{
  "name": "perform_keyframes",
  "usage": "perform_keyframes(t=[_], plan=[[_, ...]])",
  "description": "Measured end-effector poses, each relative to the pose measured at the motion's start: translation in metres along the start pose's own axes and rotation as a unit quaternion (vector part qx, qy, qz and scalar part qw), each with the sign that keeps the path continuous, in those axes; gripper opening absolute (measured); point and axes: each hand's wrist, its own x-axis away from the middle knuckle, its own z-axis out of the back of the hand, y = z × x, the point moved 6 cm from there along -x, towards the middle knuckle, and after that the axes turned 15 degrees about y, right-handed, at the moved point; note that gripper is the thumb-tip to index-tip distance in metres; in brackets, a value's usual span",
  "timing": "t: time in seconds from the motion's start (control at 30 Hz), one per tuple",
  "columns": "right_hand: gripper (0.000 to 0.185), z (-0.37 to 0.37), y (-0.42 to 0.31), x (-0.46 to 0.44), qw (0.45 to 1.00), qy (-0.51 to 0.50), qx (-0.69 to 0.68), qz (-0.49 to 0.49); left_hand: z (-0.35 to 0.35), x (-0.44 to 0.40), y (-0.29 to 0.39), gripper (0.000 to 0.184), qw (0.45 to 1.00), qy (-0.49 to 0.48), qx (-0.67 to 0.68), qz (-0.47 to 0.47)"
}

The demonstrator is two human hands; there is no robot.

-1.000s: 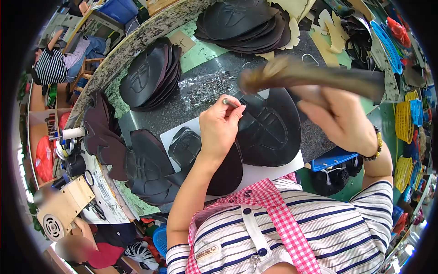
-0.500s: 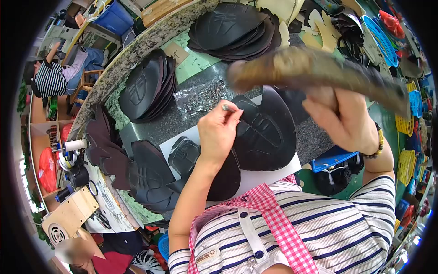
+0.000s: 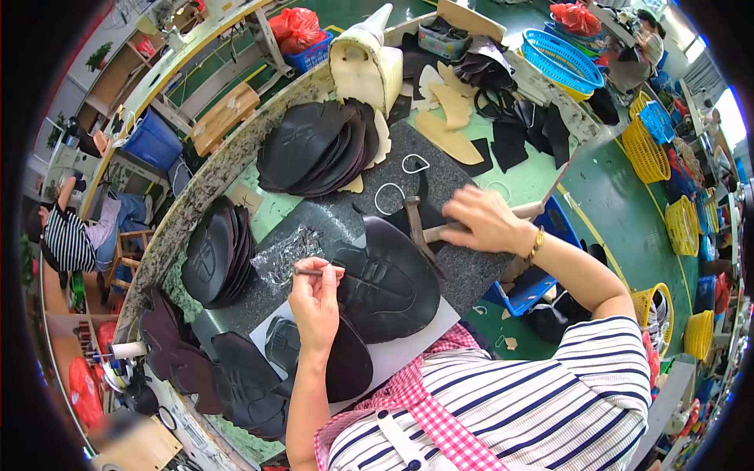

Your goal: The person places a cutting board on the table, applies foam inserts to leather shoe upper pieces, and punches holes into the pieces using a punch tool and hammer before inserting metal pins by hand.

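My left hand [image 3: 316, 310] pinches a short metal punch [image 3: 309, 272], tilted almost flat above the left edge of a black leather upper [image 3: 397, 286]. That upper has slits and stitched-looking lines and lies on a white board [image 3: 428, 326]. To the right, my right hand [image 3: 491, 224] rests over the wooden handle of a hammer [image 3: 415, 224], its fingers stretched out and not wrapped round it. The hammer lies on the dark stone slab [image 3: 471, 271], its head by the upper's right edge. A clear bag of small metal bits [image 3: 289, 255] lies beyond the left hand.
Stacks of black leather pieces [image 3: 310, 149] [image 3: 212, 255] stand at the back and left. More dark pieces [image 3: 177, 341] lie at the near left. Beige scraps [image 3: 448, 137] and a white plastic container [image 3: 361, 71] are farther back. A blue crate [image 3: 522, 294] stands at the right.
The hammer, raised and blurred before, now lies on the slab, and my right hand has loosened over its handle. My left hand has tipped the punch flat. The view has shifted.
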Motion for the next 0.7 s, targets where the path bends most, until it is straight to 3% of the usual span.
perform_keyframes(t=[0.1, 0.17, 0.2, 0.27, 0.33, 0.47, 0.5, 0.57, 0.6, 0.63, 0.67, 0.7], plan=[[0.023, 0.001, 0.067, -0.048, 0.977, 0.161, 0.041, -0.136, 0.0, 0.013, 0.023, 0.006, 0.999, 0.001, -0.029, -0.031], [0.018, -0.022, 0.131, -0.081, 0.967, 0.115, 0.008, -0.229, 0.003, 0.023, 0.039, 0.009, 0.991, -0.015, -0.097, -0.087], [0.027, -0.032, 0.143, -0.096, 0.97, 0.119, 0.017, -0.214, 0.005, 0.031, 0.043, 0.01, 0.981, -0.016, -0.14, -0.134], [0.041, -0.059, 0.14, -0.123, 0.928, -0.046, -0.107, -0.355, 0.009, 0.046, 0.053, 0.008, 0.961, -0.026, -0.199, -0.19], [0.05, -0.079, 0.125, -0.136, 0.895, -0.118, -0.103, -0.418, 0.011, 0.056, 0.052, 0.006, 0.941, -0.034, -0.229, -0.245], [0.031, -0.088, 0.124, -0.14, 0.933, -0.032, -0.108, -0.341, 0.015, 0.067, 0.046, 0.012, 0.929, -0.057, -0.266, -0.252], [0.024, -0.071, 0.117, -0.137, 0.967, 0.117, -0.008, -0.227, 0.016, 0.069, 0.045, 0.014, 0.927, -0.057, -0.272, -0.253], [0.022, -0.043, 0.097, -0.125, 0.962, 0.133, 0.047, -0.235, 0.019, 0.072, 0.044, 0.023, 0.922, -0.048, -0.264, -0.279], [0.015, -0.021, 0.071, -0.119, 0.966, 0.171, 0.019, -0.191, 0.022, 0.075, 0.042, 0.028, 0.92, -0.043, -0.264, -0.285], [0.005, -0.004, 0.042, -0.112, 0.965, 0.246, -0.008, -0.086, 0.026, 0.07, 0.044, 0.032, 0.925, -0.001, -0.244, -0.291], [0.006, 0.011, 0.007, -0.104, 0.969, 0.245, 0.004, -0.012, 0.026, 0.061, 0.046, 0.036, 0.928, 0.04, -0.223, -0.297], [0.015, 0.017, -0.029, -0.091, 0.966, 0.238, -0.019, 0.098, 0.022, 0.051, 0.05, 0.037, 0.959, 0.039, -0.205, -0.192]])
